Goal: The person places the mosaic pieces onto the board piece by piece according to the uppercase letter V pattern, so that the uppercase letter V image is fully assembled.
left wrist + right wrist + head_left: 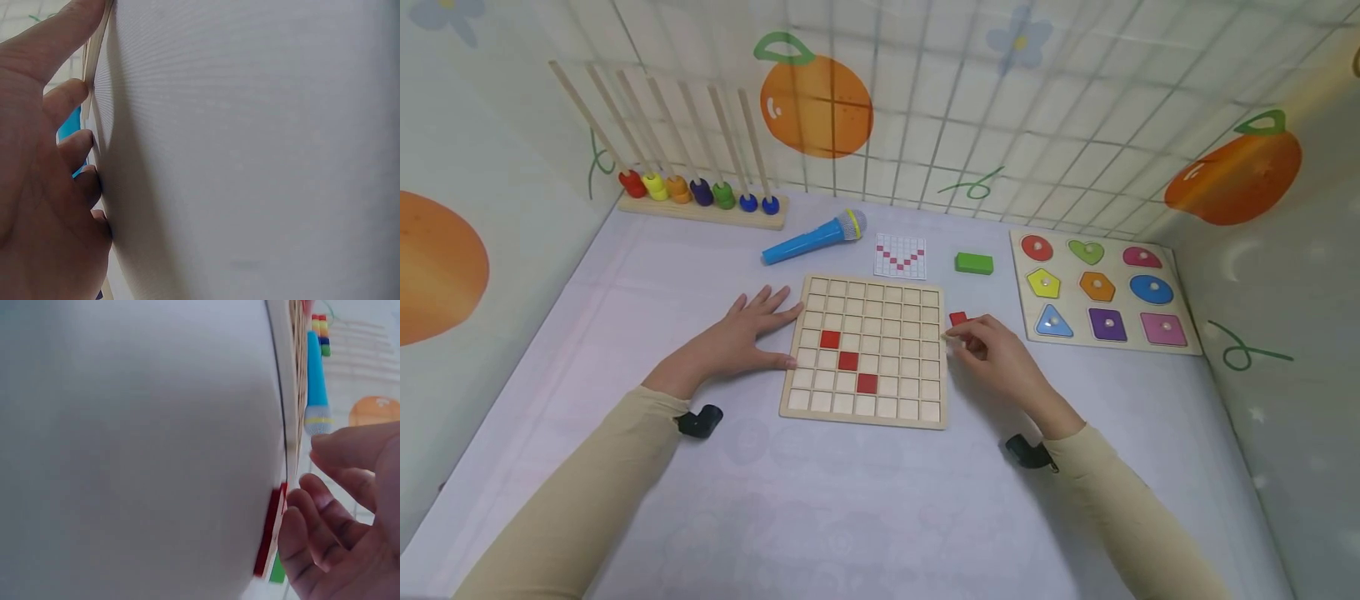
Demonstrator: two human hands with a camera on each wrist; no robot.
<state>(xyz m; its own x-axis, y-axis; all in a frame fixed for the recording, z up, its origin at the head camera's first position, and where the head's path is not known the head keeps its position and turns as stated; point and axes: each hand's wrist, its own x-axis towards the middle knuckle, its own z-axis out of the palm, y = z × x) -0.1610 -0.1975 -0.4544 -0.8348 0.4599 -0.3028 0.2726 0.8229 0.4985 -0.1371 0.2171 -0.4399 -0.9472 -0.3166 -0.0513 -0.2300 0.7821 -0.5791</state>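
A wooden grid board lies flat, with red squares in three cells along a descending diagonal. My left hand rests at its left edge, fingers spread, thumb and index fingertips against the frame; in the left wrist view the same hand meets the board's rim. My right hand is beside the board's right edge, thumb and index tips close together, other fingers curled. I cannot tell whether a tile is between them. Red tiles lie just beyond those fingers; in the right wrist view, red tiles sit beside the fingers.
Behind the board lie a pattern card with a red V, a blue toy microphone and a green block. A bead rack stands at the back left. On the right is a shape puzzle board.
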